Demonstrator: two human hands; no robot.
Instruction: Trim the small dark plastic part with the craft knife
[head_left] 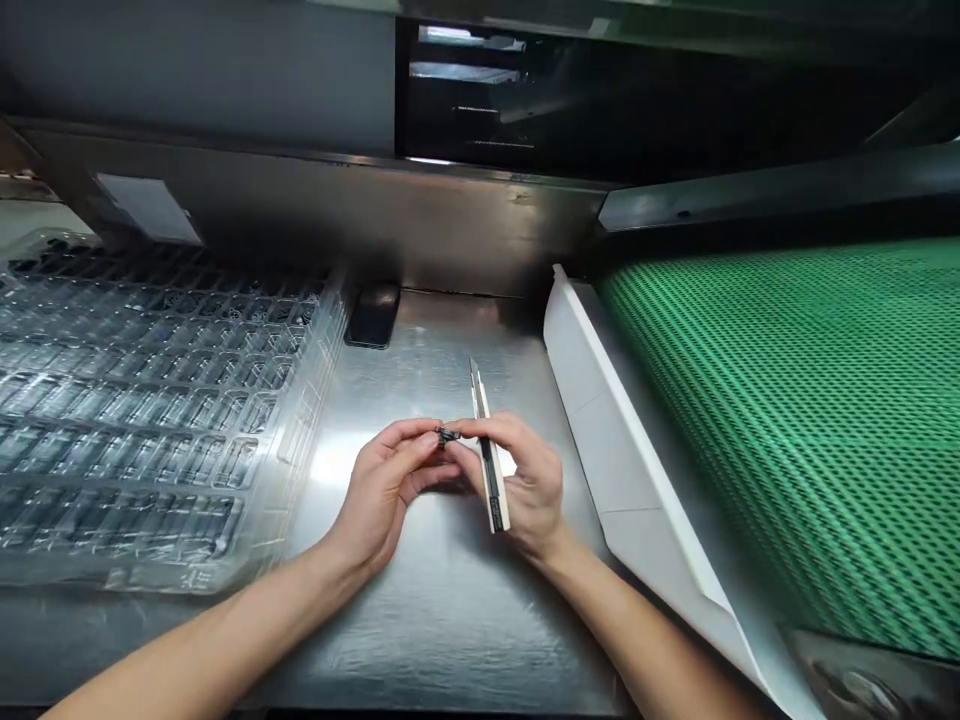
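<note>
A small black part (447, 436), too small to identify, is pinched between the fingertips of both hands above the metal worktop (420, 620). My left hand (386, 480) closes thumb and forefinger on its left side. On its right, the fingertips of my right hand (529, 480) touch it. That same hand also holds a utility knife (491, 470) with a pale handle, upright across the fingers. The knife's thin blade points up and away from me.
Stacked clear plastic trays (277, 500) with rows of compartments fill the left side. A dark phone (373, 315) lies beside them near the back panel (450, 235). To the right, a white guard (622, 450) borders a green mesh conveyor belt (810, 400).
</note>
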